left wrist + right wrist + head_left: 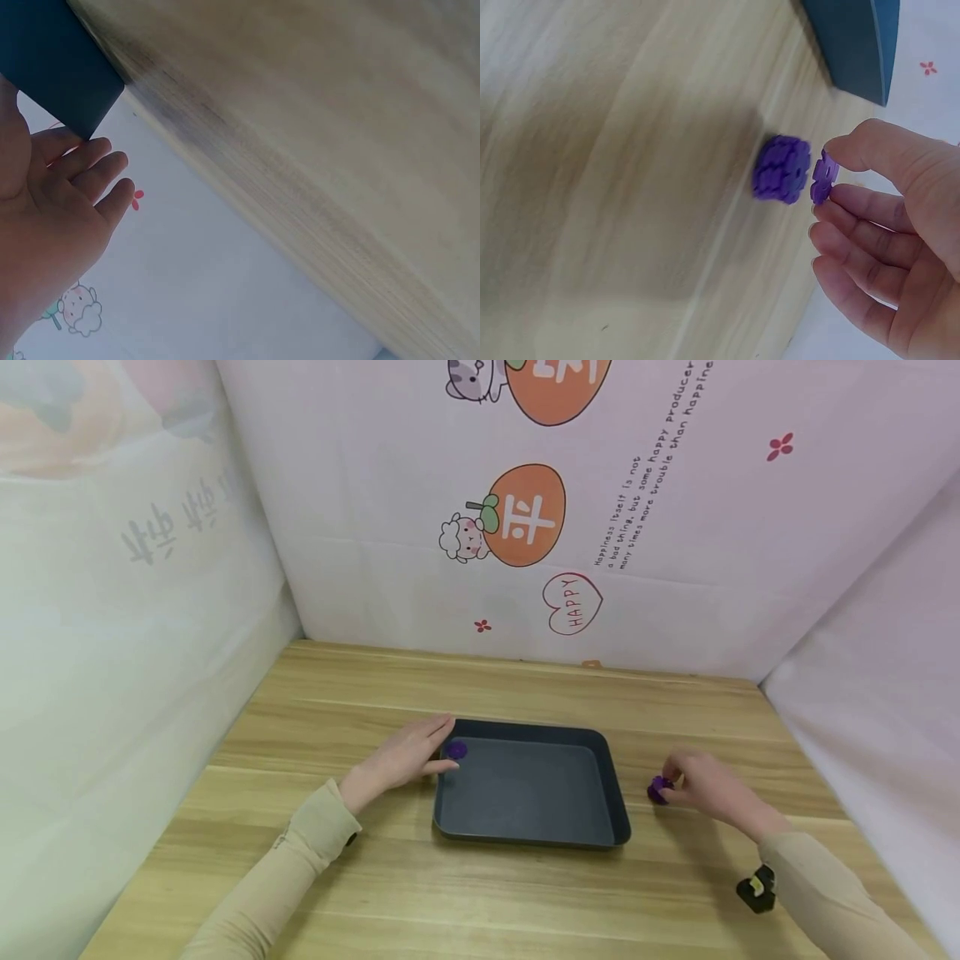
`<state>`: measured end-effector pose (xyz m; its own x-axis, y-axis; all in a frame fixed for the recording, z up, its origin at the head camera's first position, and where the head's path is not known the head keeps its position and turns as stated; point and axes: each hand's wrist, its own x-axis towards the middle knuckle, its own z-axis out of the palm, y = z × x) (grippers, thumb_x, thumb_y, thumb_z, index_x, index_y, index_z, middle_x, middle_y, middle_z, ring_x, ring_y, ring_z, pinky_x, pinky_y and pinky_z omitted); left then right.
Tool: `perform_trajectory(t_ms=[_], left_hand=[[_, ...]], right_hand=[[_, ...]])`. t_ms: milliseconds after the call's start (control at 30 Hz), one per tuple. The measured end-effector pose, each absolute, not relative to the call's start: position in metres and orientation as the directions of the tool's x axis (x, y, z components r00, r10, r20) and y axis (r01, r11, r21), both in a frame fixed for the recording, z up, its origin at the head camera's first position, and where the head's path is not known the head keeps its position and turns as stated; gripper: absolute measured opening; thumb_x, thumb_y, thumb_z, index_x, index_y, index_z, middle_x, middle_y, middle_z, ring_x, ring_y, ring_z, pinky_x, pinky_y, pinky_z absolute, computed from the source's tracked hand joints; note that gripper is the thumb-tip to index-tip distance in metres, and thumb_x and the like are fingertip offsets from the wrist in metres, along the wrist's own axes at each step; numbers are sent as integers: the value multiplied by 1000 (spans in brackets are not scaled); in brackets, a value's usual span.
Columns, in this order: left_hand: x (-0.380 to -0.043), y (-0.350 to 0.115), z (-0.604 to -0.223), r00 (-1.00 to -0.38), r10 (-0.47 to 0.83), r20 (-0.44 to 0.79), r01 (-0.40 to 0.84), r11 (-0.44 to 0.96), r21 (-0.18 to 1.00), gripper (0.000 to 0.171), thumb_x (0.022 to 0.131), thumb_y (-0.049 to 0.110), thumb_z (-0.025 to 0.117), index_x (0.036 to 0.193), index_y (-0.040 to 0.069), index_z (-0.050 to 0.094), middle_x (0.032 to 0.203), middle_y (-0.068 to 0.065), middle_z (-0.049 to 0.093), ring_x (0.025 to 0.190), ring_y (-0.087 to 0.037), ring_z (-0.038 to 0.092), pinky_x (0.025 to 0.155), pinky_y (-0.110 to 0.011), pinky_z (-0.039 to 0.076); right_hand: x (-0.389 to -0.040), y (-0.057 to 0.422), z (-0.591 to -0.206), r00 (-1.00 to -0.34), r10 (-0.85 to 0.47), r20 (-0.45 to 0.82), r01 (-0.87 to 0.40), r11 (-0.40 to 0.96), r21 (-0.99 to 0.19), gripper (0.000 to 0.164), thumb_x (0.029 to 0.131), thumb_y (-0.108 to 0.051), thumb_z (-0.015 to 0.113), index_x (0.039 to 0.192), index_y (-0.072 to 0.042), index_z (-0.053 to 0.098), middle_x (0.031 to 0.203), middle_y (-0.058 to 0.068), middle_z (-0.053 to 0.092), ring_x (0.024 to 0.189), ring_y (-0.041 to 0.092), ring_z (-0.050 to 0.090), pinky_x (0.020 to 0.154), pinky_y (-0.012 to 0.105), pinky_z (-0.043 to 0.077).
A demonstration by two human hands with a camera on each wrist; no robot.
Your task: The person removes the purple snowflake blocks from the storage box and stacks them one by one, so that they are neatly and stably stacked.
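Note:
A dark rectangular tray [532,793] lies on the wooden table. Inside its far left corner rests one purple disc [457,749]. My left hand [405,753] is at the tray's left edge, fingers extended and loosely bent by the corner, thumb reaching over the rim. The left wrist view has these fingers [97,169] against the tray's outer corner [67,75]. Right of the tray, my right hand [708,785] pinches a notched purple plastic disc [825,177] between thumb and fingertips. Close beside it stands a short stack of similar purple discs [781,169].
White printed cloth [420,577] stands behind the table's far edge and along both sides. Bare wood surface [480,902] stretches in front of the tray. A black wrist device [757,889] sits beneath the right sleeve.

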<state>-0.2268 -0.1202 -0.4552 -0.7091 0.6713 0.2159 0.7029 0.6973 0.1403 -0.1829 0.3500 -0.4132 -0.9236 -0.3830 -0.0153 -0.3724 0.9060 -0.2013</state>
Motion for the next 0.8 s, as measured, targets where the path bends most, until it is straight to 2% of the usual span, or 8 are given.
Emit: perform_trajectory(t_ms=[800], left_hand=[[-227,-119,-454,-708,672,216,702,701,122,76,95,47,61,146,-6,43,151,-24,45,138,-36,48,115,-48,43]], right_hand=[[-181,356,-424,-933,-359,-30,-352,926,-134,20,80,-21,80,90,-8,68,85,5,71,67,10,60,51,25,47]])
